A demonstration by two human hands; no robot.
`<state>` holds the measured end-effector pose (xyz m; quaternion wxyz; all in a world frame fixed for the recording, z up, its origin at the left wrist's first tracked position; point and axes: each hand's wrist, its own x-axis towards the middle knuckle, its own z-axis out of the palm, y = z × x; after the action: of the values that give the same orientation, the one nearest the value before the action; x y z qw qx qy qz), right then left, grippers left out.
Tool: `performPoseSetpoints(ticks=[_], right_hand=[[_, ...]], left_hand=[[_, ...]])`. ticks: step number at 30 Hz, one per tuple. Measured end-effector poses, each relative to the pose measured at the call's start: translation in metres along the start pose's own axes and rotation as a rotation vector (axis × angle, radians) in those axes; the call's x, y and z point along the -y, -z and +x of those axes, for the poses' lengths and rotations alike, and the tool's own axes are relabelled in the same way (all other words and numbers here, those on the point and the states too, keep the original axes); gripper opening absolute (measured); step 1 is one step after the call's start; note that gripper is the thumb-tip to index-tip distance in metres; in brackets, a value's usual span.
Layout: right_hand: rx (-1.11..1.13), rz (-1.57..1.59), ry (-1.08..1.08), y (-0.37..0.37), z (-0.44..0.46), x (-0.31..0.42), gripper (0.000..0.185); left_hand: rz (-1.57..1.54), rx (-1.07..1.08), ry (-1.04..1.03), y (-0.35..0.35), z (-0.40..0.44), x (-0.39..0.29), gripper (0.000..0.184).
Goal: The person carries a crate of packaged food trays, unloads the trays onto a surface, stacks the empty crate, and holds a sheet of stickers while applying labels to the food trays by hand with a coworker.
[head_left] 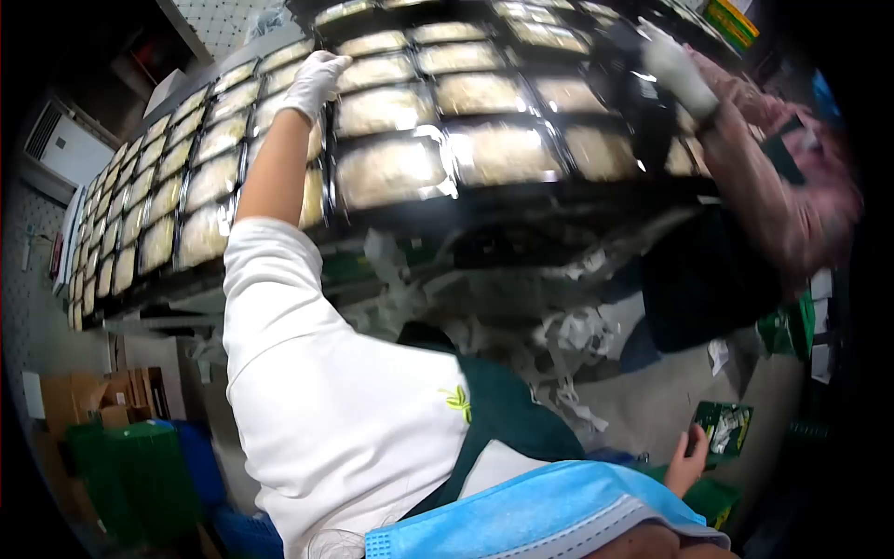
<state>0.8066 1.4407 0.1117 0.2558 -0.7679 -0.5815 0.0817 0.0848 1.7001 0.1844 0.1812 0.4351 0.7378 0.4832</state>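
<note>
Across the table (521,198), film-covered black trays (499,154) lie in rows, probably light and slick, best lifted by their rims; the left hand (315,84), half-curled, is over them, its hold unclear; the right hand (685,463) pinches a green packet (729,430).

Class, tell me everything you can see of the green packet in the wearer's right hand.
The green packet is flat and roughly rectangular, dark green with a whitish patch around its middle; any lettering is too small to read. It looks like printed card or plastic; I cannot tell which. It is slightly tilted, toward the lower right of the view, with the floor seen beyond it. The right hand holds it by the edge at picture left; nothing else clearly touches it.
</note>
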Motion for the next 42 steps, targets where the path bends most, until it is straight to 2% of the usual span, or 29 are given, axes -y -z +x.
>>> performPoseSetpoints(ticks=[1, 3, 4, 5, 7, 9, 11, 13, 15, 16, 18, 19, 20, 21, 22, 23, 25, 27, 28, 29, 31, 32, 33, 34, 35, 37, 39, 41, 42], right_hand=[[0.053, 0.029, 0.017, -0.033, 0.014, 0.039, 0.030], [0.163, 0.114, 0.102, -0.080, 0.041, 0.126, 0.027], [0.191, 0.082, 0.202, -0.096, 0.055, 0.165, 0.024], [0.188, 0.075, 0.189, -0.104, 0.069, 0.197, 0.024], [0.267, 0.039, 0.403, -0.113, 0.091, 0.252, 0.023], [0.287, 0.054, 0.378, -0.116, 0.109, 0.293, 0.021], [0.333, 0.112, 0.351, -0.124, 0.130, 0.320, 0.019], [0.373, 0.140, 0.378, -0.140, 0.158, 0.351, 0.018], [0.446, 0.081, 0.510, -0.159, 0.199, 0.383, 0.014], [0.414, 0.079, 0.662, -0.171, 0.224, 0.401, 0.013], [0.326, 0.049, 0.854, -0.198, 0.288, 0.435, 0.014], [0.295, 0.058, 0.853, -0.219, 0.329, 0.446, 0.015], [0.204, 0.135, 0.868, -0.245, 0.372, 0.462, 0.017], [0.212, 0.158, 0.677, -0.265, 0.409, 0.481, 0.021], [0.135, -0.008, 0.703, -0.287, 0.455, 0.496, 0.029], [-0.043, -0.172, 0.733, -0.313, 0.494, 0.505, 0.041], [-0.060, -0.420, 0.466, -0.350, 0.543, 0.529, 0.050], [0.069, -0.317, 0.336, -0.406, 0.600, 0.521, 0.056], [0.317, -0.362, 0.349, -0.404, 0.602, 0.529, 0.048], [0.320, -0.350, 0.348, -0.407, 0.606, 0.529, 0.048], [0.360, -0.519, 0.839, -0.405, 0.617, 0.518, 0.038], [0.228, -0.527, 1.099, -0.402, 0.622, 0.510, 0.026], [0.343, 0.004, 0.617, -0.370, 0.585, 0.521, 0.023], [0.346, 0.238, 0.547, -0.343, 0.559, 0.529, 0.022], [0.339, 0.474, 0.470, -0.316, 0.535, 0.532, 0.021], [0.238, 0.407, 0.634, -0.266, 0.501, 0.523, 0.024], [0.174, 0.492, 0.630, -0.216, 0.443, 0.492, 0.023], [0.172, 0.694, 0.504, -0.174, 0.389, 0.442, 0.019], [0.150, 0.776, 0.408, -0.152, 0.348, 0.422, 0.017]], left_hand=[[0.003, -0.080, 0.110, 0.013, 0.054, 0.010, 0.041], [0.191, -0.092, 0.183, 0.044, 0.143, 0.041, 0.037], [0.348, -0.175, 0.181, 0.050, 0.174, 0.059, 0.038], [0.509, -0.258, 0.158, 0.054, 0.204, 0.067, 0.039], [0.716, -0.216, -0.055, 0.056, 0.266, 0.099, 0.045], [0.479, -0.316, 0.316, 0.043, 0.293, 0.099, 0.049], [0.303, -0.369, 0.428, 0.030, 0.316, 0.105, 0.050], [0.249, -0.418, 0.432, 0.018, 0.345, 0.130, 0.058], [0.243, -0.461, 0.476, 0.008, 0.363, 0.148, 0.058], [-0.118, -0.542, 0.438, 0.005, 0.369, 0.163, 0.054], [-0.366, -0.632, 0.466, 0.004, 0.353, 0.137, 0.039], [-0.514, -0.644, 0.485, 0.008, 0.343, 0.120, 0.035], [-0.617, -0.569, 0.358, 0.016, 0.334, 0.111, 0.030], [-0.713, -0.488, 0.234, 0.022, 0.321, 0.105, 0.026], [-0.631, -0.377, 0.158, 0.036, 0.313, 0.105, 0.018], [-0.685, -0.363, 0.175, 0.036, 0.283, 0.084, 0.014], [-0.772, -0.262, 0.184, 0.028, 0.246, 0.065, 0.008], [-0.841, -0.258, 0.226, -0.007, 0.231, 0.050, 0.011], [-0.846, -0.289, 0.239, -0.031, 0.230, 0.046, 0.013], [-0.856, -0.309, 0.254, -0.054, 0.234, 0.046, 0.016], [-0.734, -0.344, 0.255, -0.098, 0.259, 0.072, 0.021], [-0.436, -0.308, 0.266, -0.109, 0.276, 0.088, 0.024], [-0.142, -0.268, 0.265, -0.115, 0.287, 0.098, 0.028], [-0.115, -0.421, 0.155, -0.122, 0.285, 0.093, 0.040], [-0.124, -0.367, 0.196, -0.117, 0.290, 0.084, 0.051], [0.180, -0.295, 0.098, -0.102, 0.304, 0.061, 0.057], [0.445, -0.207, 0.119, -0.103, 0.312, 0.031, 0.059], [0.513, -0.100, 0.180, -0.113, 0.341, 0.025, 0.051], [0.660, 0.141, 0.002, -0.113, 0.362, 0.046, 0.046]])
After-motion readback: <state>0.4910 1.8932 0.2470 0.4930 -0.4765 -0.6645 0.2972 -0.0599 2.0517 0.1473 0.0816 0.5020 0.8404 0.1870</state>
